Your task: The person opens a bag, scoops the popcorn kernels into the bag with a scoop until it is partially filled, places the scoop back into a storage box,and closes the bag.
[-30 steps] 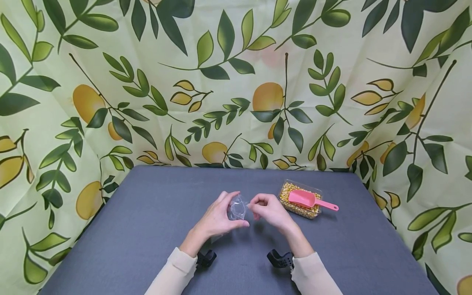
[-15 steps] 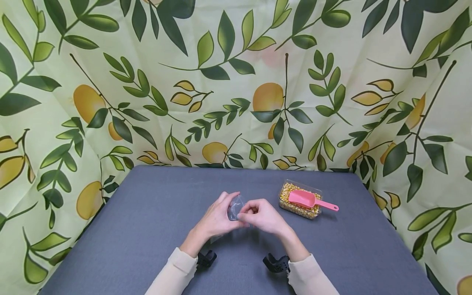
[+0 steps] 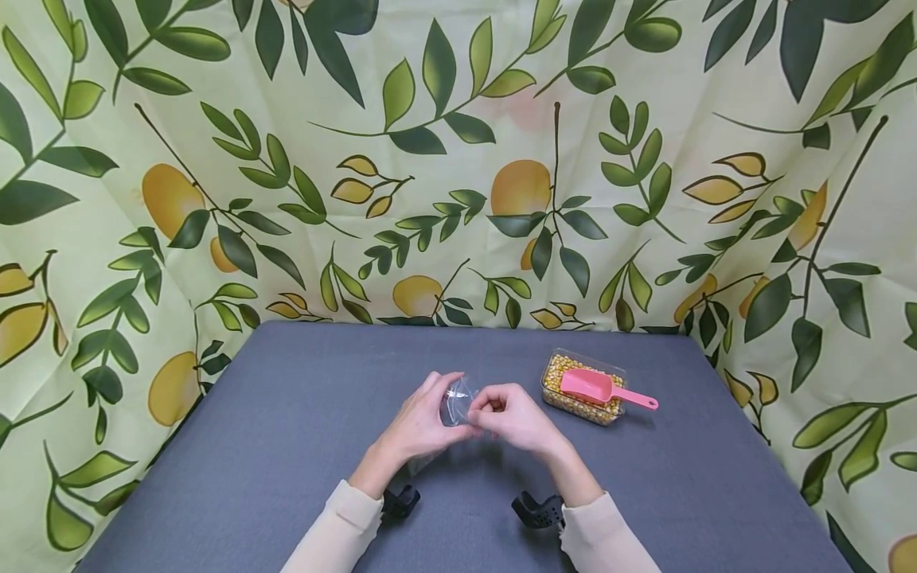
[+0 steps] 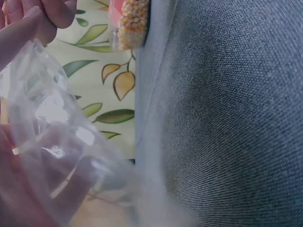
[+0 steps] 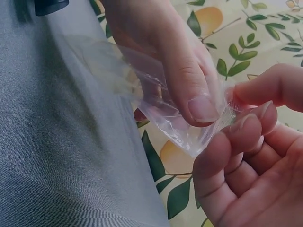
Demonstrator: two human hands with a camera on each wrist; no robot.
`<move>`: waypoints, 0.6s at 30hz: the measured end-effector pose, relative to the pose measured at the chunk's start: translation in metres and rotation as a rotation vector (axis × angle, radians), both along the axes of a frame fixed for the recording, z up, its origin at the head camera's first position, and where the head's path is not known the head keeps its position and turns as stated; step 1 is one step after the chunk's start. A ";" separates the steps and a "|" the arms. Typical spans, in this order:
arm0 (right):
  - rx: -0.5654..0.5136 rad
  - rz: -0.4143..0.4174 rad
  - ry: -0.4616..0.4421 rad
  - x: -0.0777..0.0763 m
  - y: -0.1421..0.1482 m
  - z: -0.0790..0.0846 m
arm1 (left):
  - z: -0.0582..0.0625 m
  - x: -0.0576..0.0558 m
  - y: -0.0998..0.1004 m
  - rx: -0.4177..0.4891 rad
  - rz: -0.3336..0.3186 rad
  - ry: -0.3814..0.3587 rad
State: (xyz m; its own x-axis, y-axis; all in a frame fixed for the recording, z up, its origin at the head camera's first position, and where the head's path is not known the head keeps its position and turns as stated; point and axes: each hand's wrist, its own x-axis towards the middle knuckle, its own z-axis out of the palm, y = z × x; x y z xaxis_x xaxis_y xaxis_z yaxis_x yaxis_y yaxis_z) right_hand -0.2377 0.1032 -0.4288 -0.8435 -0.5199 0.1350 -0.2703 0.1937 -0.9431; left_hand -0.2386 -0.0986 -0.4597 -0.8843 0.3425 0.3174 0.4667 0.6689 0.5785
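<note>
A clear plastic bag (image 3: 457, 402) is held up over the table by my left hand (image 3: 421, 420), whose fingers and thumb curve round its open top. In the right wrist view, my left thumb (image 5: 203, 109) presses against the bag's film, and the rest of the bag (image 5: 163, 127) hangs crumpled and see-through below the grip. My right hand (image 3: 517, 415) pinches the bag's edge between thumb and curled fingers, close beside the left thumb. Glare streaks the wrinkled bag (image 4: 52, 111) in the left wrist view.
To the right and farther back stands a clear plastic container (image 3: 568, 406) of yellow corn kernels (image 3: 555, 374). A pink scoop (image 3: 595, 386) lies on the kernels, its handle reaching past the rim. A leaf-and-fruit patterned cloth (image 3: 458, 239) hangs behind the grey table (image 3: 322, 382).
My right hand has moved left to the bag's edge, then slightly back to the right. The left hand stays nearly still while the bag's film shifts shape.
</note>
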 end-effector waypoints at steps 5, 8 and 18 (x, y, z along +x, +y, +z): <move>-0.031 0.028 0.003 0.008 0.000 0.016 | -0.001 -0.002 -0.001 -0.005 -0.001 0.004; -0.040 0.035 0.014 0.014 0.000 0.026 | -0.001 -0.002 -0.002 -0.002 -0.004 0.009; -0.005 0.010 0.004 0.014 0.001 0.028 | 0.001 -0.003 -0.001 0.058 -0.034 -0.022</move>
